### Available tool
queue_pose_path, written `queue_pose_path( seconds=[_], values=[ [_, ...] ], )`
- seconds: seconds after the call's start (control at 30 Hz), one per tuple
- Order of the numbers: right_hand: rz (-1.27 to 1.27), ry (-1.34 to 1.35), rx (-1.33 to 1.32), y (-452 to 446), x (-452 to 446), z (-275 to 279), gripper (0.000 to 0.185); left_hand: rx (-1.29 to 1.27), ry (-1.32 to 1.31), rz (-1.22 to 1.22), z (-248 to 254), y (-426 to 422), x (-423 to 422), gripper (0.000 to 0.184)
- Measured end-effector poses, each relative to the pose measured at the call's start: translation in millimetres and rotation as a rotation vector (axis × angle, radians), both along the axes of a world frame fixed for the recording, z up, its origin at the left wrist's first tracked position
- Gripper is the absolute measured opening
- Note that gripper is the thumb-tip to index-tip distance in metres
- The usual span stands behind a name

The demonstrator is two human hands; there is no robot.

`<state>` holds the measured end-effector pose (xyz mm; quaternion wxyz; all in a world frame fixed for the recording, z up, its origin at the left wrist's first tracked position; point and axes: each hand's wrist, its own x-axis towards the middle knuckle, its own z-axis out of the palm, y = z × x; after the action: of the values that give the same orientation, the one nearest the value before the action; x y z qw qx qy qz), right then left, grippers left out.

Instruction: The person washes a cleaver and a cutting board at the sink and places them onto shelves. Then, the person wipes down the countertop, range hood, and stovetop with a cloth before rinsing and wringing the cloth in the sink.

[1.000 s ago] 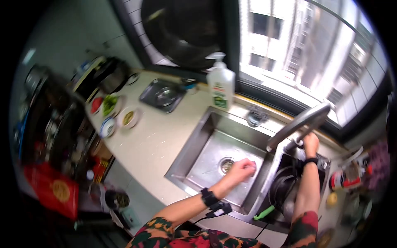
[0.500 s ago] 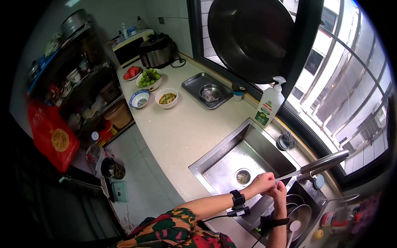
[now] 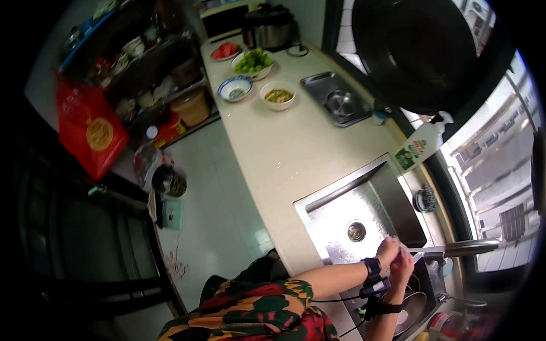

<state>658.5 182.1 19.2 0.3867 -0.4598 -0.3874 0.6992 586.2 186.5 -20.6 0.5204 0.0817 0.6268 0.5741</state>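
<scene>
By the tap (image 3: pixel 472 248), at one edge of the sink (image 3: pixel 398 210), the left hand (image 3: pixel 388 250) and right hand (image 3: pixel 403 266) are being held close together, apparently so that the water (image 3: pixel 426 249) is reaching them. Fingers are being curled inward; whether anything is being pinched cannot be told.

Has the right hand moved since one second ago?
Yes: judged against the tap, the right hand moved from its base toward the sink, beside the left hand.
</scene>
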Motion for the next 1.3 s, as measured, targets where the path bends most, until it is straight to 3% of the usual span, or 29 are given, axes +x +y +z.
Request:
queue_pose_path(
  seconds=[0.07,0.17,0.2,0.27,0.33,0.4,0.43,0.47,0.53,0.57,0.6,0.7,0.8,0.87,0.93,1.07,1.13,1.2,1.3],
  values=[
    [0.046,-0.242,0.161,13.5,22.6,-27.8,0.014,-0.01,0.221,-0.024,27.7,-15.4,3.4,0.026],
    [0.075,0.22,-0.213,9.3,15.7,-36.0,0.036,0.065,0.363,-0.134,26.0,-19.9,10.5,0.027],
    [0.079,0.21,-0.211,4.1,12.7,-28.2,0.036,0.083,0.379,-0.172,35.7,-25.2,6.9,0.025],
    [0.093,0.327,-0.271,-0.9,10.2,-14.3,0.032,0.225,0.616,0.048,16.5,-22.4,15.6,0.018],
    [0.123,0.314,-0.247,-9.3,-1.6,-8.0,0.037,0.171,0.66,-0.009,15.6,-25.9,13.5,0.01],
    [0.148,0.411,-0.139,1.2,19.8,-39.9,0.03,0.306,0.686,0.159,8.6,-27.5,11.0,0.013],
    [0.162,0.465,-0.091,-1.1,21.2,-36.8,0.022,0.372,0.644,0.165,6.4,-26.4,5.1,0.02],
    [0.058,0.417,-0.061,-4.7,18.2,-36.4,0.019,0.303,0.411,-0.047,3.1,-29.2,-0.5,0.034],
    [0.033,0.415,0.008,-17.6,4.0,-17.6,0.023,0.332,-0.451,-0.157,3.3,-39.4,-10.1,0.051],
    [0.059,0.421,0.044,-19.3,2.1,-15.7,0.026,0.313,-0.528,-0.223,-1.0,-44.8,-15.9,0.063],
    [0.057,0.372,0.036,-20.9,1.7,-11.7,0.032,0.353,-0.614,-0.276,-16.5,-43.2,-16.8,0.058],
    [0.044,0.307,-0.002,-21.8,6.0,-20.2,0.036,0.227,-0.754,-0.609,5.7,-62.0,-47.9,0.051],
    [0.154,0.21,-0.092,-19.6,6.7,-20.9,0.044,0.2,-0.592,-0.735,4.8,-65.7,-47.6,0.041],
    [0.157,0.161,-0.084,-19.4,1.8,-26.1,0.046,0.139,-0.442,-0.879,-25.9,-59.1,-40.7,0.042],
    [0.101,0.03,-0.057,-25.9,-9.9,-19.7,0.044,-0.043,-0.199,-0.907,-3.2,-58.8,-42.7,0.045],
    [0.081,-0.138,0.04,-27.2,-10.1,-32.5,0.034,0.212,0.06,-0.819,0.0,-67.5,-28.9,0.044],
    [0.087,-0.208,0.128,-27.6,-10.6,-33.9,0.031,0.149,0.632,-0.956,1.2,-65.2,-27.7,0.041],
    [0.077,-0.372,0.293,-27.4,-9.2,-32.6,0.027,0.039,0.667,-1.042,13.0,-70.9,-25.0,0.038],
    [0.044,-0.476,0.309,-23.4,-2.5,-47.1,0.024,-0.007,0.883,-1.018,22.7,-73.6,-20.8,0.03]
  ],
)
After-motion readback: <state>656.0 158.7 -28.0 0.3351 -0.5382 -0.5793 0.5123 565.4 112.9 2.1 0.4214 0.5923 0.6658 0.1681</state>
